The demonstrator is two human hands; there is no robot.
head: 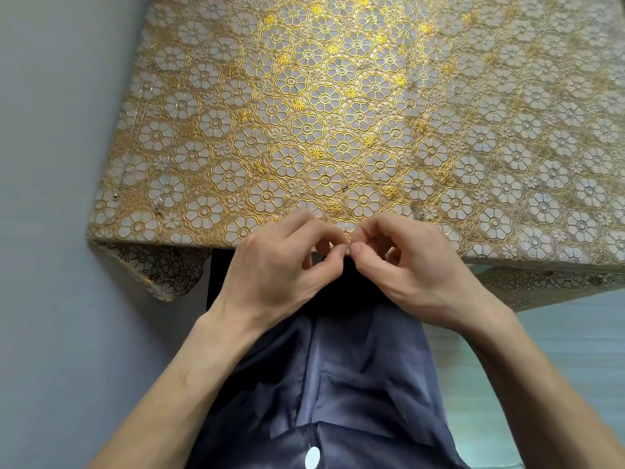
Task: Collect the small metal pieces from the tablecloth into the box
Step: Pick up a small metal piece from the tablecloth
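Gold flower-patterned tablecloth [338,96]; small metal pieces [419,216] lie scattered on it, a few just beyond the hands, others near its left edge; left hand [277,265] and right hand [412,265] meet at its near edge, fingers curled, thumb tips pinched together; whether a piece sits between them I cannot tell.

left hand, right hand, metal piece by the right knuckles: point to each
left hand [270,265], head view, back of hand
right hand [416,265], head view, back of hand
metal piece [419,216], head view, its middle
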